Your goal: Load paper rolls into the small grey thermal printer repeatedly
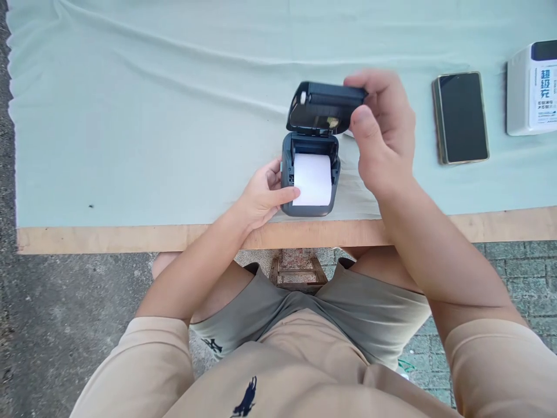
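A small dark label printer (310, 211) stands near the front edge of the table, its hinged lid (319, 107) raised. Inside its bay sits a white paper roll (312, 177). My left hand (268, 194) grips the printer's left side, with the thumb reaching over the rim onto the paper. At the lid's right end, my right hand (385, 130) pinches the lid between thumb and fingers. Something white, mostly hidden, shows just below the lid beside my right hand.
A pale green cloth (152, 133) with wrinkles covers the table, whose bare wooden edge (108, 238) faces me. To the right lie a dark-screened smartphone (463, 118) and a white box-shaped device (520, 90) with a printed label, cut off by the frame.
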`<action>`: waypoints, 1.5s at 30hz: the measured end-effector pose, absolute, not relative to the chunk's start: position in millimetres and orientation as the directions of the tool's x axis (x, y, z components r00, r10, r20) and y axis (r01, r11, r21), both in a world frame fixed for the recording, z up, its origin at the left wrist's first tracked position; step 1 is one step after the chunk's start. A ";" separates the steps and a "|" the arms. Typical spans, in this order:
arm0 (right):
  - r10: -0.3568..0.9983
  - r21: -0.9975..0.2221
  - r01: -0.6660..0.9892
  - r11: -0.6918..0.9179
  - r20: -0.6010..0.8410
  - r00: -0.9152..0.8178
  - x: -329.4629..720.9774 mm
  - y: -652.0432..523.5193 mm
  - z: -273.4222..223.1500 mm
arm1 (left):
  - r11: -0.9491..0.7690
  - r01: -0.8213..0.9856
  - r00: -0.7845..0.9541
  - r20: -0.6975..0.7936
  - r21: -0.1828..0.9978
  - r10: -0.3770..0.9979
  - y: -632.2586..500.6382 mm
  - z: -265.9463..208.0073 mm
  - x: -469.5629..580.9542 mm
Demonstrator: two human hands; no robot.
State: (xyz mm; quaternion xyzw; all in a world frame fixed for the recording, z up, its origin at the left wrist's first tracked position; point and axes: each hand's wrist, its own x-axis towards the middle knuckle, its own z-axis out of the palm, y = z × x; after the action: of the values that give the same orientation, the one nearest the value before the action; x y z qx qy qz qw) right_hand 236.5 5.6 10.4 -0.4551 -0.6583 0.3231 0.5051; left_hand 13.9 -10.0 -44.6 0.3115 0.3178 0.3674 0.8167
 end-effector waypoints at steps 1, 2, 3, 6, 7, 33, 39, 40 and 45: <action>0.926 -0.888 0.264 0.376 0.366 -0.087 234.9 4.6 8.7 | 0.542 -0.404 0.520 -0.303 0.737 0.799 -10.0 -43.8 14.1; 0.927 -0.887 0.269 0.375 0.361 -0.102 233.6 2.9 7.2 | 0.546 -0.410 0.511 -0.312 0.730 0.801 -9.9 -43.0 14.4; 0.928 -0.884 0.283 0.372 0.351 -0.123 232.7 0.7 5.7 | 0.550 -0.417 0.505 -0.318 0.724 0.802 -9.7 -42.2 14.7; 0.938 -0.882 0.336 0.330 0.267 -0.220 233.5 -5.8 0.7 | 0.538 -0.440 0.497 -0.304 0.719 0.813 -8.7 -40.9 15.3; 0.941 -0.888 0.342 0.306 0.229 -0.248 234.7 -7.2 -1.7 | 0.528 -0.444 0.496 -0.292 0.724 0.818 -8.4 -40.8 15.3; 0.945 -0.981 0.188 0.050 -0.014 -0.326 245.0 -3.3 -25.8 | 0.489 -0.378 0.456 -0.302 0.786 0.837 -10.4 -32.8 15.7; 0.951 -0.979 0.194 0.057 -0.006 -0.309 247.8 -2.4 -29.3 | 0.510 -0.399 0.418 -0.343 0.762 0.841 -9.6 -32.8 17.8; 0.952 -0.978 0.198 0.063 -0.001 -0.307 248.5 -2.1 -30.3 | 0.505 -0.396 0.407 -0.346 0.767 0.845 -9.6 -32.4 18.4; 0.951 -0.977 0.197 0.080 0.016 -0.309 249.2 -2.0 -32.3 | 0.493 -0.399 0.407 -0.333 0.773 0.850 -10.3 -33.1 19.4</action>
State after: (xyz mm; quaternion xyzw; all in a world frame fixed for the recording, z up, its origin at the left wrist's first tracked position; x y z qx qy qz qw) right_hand 249.2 -2.0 -32.3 -0.4535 -0.6328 0.5041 0.3739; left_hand 19.4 -10.3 -33.1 0.3056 0.3696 0.3998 0.7811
